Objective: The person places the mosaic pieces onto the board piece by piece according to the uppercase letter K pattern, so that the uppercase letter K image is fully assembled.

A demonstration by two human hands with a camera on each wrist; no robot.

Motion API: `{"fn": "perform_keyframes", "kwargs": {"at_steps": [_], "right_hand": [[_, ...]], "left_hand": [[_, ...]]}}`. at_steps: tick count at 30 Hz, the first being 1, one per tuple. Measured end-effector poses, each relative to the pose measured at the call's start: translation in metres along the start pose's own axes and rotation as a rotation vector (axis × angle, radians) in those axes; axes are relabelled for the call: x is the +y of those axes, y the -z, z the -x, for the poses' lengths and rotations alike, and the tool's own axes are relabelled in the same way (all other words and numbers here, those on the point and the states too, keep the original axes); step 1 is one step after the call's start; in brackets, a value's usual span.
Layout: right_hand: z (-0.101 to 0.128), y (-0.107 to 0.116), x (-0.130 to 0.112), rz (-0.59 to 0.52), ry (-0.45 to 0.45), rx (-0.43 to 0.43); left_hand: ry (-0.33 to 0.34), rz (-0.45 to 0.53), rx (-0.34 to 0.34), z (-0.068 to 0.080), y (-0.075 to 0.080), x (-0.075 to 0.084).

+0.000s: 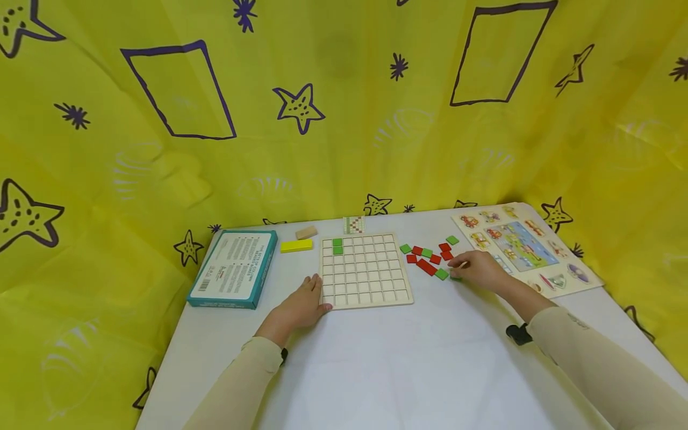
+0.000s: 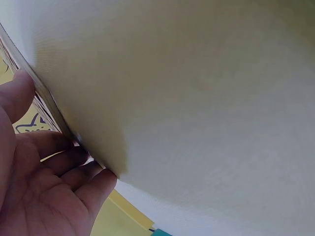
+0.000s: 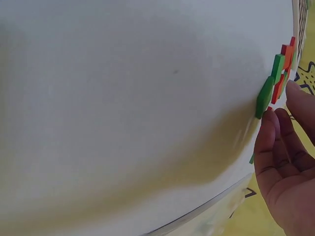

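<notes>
While the left hand lies flat w/ straight fingers against the near-left edge of the square pale wooden grid board, the right hand reaches the loose flat square tiles, red & green, just right of the board; its fingertips touch a green tile, but can't tell if fingers pinch it or just rest there. Two green tiles sit in the board's far-left cells. Wide bare white tabletop near the person, smooth. To the right, a wooden vehicle picture puzzle close by the right hand. To the left, a teal cardboard box, a yellow bar block, a plain wood block. Small pattern card beyond the board.
</notes>
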State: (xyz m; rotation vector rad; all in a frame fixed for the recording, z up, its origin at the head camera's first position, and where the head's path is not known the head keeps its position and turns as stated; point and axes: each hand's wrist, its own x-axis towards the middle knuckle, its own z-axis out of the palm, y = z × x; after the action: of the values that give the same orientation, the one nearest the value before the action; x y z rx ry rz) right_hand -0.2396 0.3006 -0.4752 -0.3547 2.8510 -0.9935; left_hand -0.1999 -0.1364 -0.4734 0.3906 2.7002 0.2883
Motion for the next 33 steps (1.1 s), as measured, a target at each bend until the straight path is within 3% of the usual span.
{"fn": "perform_keyframes", "kwargs": {"at_steps": [22, 33], "right_hand": [[0.0003, -0.0002, 0.0031, 0.054, -0.01, -0.048], [-0.0001, 0.0072, -0.0016, 0.033, 0.008, -0.04]], "left_hand": [[-0.018, -0.021, 0.007, -0.0031, -0.0029, -0.0049], [0.011, -0.017, 0.004, -0.0036, -0.003, -0.0038]]}}
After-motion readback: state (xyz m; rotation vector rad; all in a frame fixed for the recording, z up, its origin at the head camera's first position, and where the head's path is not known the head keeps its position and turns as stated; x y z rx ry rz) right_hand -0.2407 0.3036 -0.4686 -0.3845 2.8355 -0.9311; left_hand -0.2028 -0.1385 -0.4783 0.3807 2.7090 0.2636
